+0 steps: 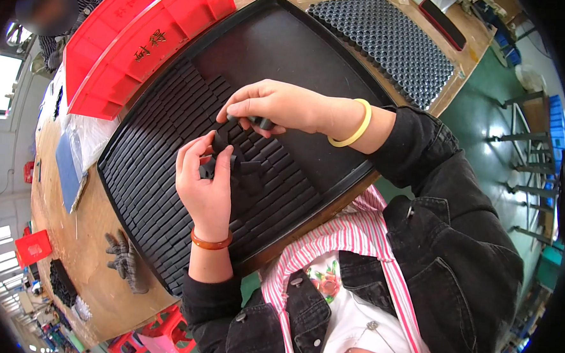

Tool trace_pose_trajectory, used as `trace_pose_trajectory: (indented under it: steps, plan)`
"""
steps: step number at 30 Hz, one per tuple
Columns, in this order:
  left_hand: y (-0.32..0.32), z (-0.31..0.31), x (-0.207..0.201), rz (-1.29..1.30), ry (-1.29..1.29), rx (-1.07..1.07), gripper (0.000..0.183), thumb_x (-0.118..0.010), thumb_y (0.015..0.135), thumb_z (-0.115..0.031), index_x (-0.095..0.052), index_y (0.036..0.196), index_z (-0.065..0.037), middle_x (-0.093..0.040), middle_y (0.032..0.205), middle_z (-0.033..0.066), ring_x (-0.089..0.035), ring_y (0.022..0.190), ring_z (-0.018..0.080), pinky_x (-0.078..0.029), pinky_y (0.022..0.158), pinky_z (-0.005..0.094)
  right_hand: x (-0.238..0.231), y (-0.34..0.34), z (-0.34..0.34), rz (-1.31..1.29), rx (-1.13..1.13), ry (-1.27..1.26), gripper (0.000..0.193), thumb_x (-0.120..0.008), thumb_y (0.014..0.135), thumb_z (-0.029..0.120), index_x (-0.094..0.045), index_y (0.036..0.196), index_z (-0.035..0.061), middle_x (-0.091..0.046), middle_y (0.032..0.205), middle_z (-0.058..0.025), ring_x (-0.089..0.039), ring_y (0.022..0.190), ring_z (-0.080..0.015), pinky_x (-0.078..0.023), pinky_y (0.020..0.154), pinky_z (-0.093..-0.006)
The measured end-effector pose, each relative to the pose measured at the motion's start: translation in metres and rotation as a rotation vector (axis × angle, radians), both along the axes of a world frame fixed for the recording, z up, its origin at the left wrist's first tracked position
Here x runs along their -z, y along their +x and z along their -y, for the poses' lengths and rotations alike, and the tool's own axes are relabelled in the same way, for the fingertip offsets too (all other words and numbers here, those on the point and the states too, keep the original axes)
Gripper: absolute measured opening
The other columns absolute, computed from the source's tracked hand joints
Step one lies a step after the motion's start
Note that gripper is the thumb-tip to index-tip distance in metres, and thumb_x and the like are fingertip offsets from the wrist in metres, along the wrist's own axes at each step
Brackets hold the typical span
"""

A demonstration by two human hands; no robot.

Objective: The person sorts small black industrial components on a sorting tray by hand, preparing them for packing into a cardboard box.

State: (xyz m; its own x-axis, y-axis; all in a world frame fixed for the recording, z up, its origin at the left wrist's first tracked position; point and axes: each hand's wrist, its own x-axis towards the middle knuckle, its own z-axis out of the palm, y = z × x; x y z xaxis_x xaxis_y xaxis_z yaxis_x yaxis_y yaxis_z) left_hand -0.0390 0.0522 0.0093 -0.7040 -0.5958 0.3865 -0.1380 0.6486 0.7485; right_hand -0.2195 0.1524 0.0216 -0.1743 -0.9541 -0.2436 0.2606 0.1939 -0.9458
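A large black tray (296, 46) lies on the table before me, its left part covered with close rows of small black blocks (170, 129). My left hand (202, 182) is closed over the rows, with black blocks between its thumb and fingers. Just to the right, a few loose black pieces (251, 168) lie at odd angles on top of the rows. Up and to the right, my right hand (270, 109) is closed too, its curled fingers around small dark blocks whose ends show below them. The two hands are close together, fingertips apart.
Red plastic bins (135, 54) stand beyond the tray at upper left. A panel of packed dark metal-looking rings (385, 41) lies at upper right beside a black-and-red bar (442, 24). A grey glove (125, 261) and a blue sheet (70, 172) lie left. Another person (81, 0) is at far left.
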Motion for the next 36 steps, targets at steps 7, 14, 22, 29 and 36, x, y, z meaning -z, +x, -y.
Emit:
trace_pose_trajectory:
  steps: [7, 14, 22, 29, 36]
  plan:
    - [0.0, 0.001, 0.002, 0.003, 0.111, 0.019, 0.025, -0.074, 0.082, -0.003, -0.065, 0.105, 0.002, -0.062, 0.101, 0.0062, -0.06, 0.083, 0.0121, -0.05, 0.073, 0.0242, -0.003, 0.003, -0.001, -0.014, 0.08, -0.068, 0.023, -0.057, 0.098, 0.024, -0.064, 0.106, 0.0034, -0.057, 0.079, 0.0008, -0.049, 0.058, -0.0036, -0.037, 0.049, -0.0178]
    - [0.002, 0.0, 0.002, -0.04, 0.237, -0.027, 0.015, -0.074, 0.08, -0.001, -0.066, 0.093, 0.001, -0.062, 0.088, 0.0048, -0.057, 0.073, 0.0119, -0.048, 0.069, 0.0238, 0.003, 0.014, 0.002, -0.5, -0.006, -0.434, 0.019, -0.066, 0.091, 0.016, -0.064, 0.103, 0.001, -0.066, 0.086, -0.0043, -0.059, 0.074, -0.0097, -0.05, 0.068, -0.0251]
    - [0.002, -0.005, 0.002, -0.015, 0.336, -0.027, 0.016, -0.074, 0.082, -0.003, -0.067, 0.095, 0.002, -0.064, 0.082, 0.0027, -0.058, 0.074, 0.01, -0.048, 0.071, 0.0231, 0.006, 0.017, 0.001, -0.641, 0.169, -0.349, 0.021, -0.073, 0.085, 0.017, -0.063, 0.094, 0.0009, -0.066, 0.084, -0.0076, -0.061, 0.076, -0.0156, -0.049, 0.069, -0.0298]
    - [0.003, -0.002, 0.006, -0.066, 0.374, -0.074, 0.021, -0.075, 0.083, -0.005, -0.067, 0.101, 0.002, -0.065, 0.089, 0.0032, -0.061, 0.078, 0.01, -0.05, 0.075, 0.0227, 0.006, 0.024, 0.001, -0.668, 0.148, -0.347, 0.022, -0.074, 0.079, 0.019, -0.067, 0.087, 0.0, -0.067, 0.083, -0.0137, -0.065, 0.081, -0.0257, -0.052, 0.073, -0.0352]
    - [0.002, -0.002, 0.006, -0.027, 0.264, -0.064, 0.022, -0.074, 0.081, -0.002, -0.068, 0.102, 0.001, -0.064, 0.088, 0.0045, -0.06, 0.076, 0.012, -0.05, 0.073, 0.0248, 0.012, 0.025, 0.001, -0.827, 0.168, -0.39, 0.016, -0.075, 0.08, 0.014, -0.068, 0.084, 0.0, -0.063, 0.081, -0.0103, -0.063, 0.077, -0.0246, -0.051, 0.069, -0.0333]
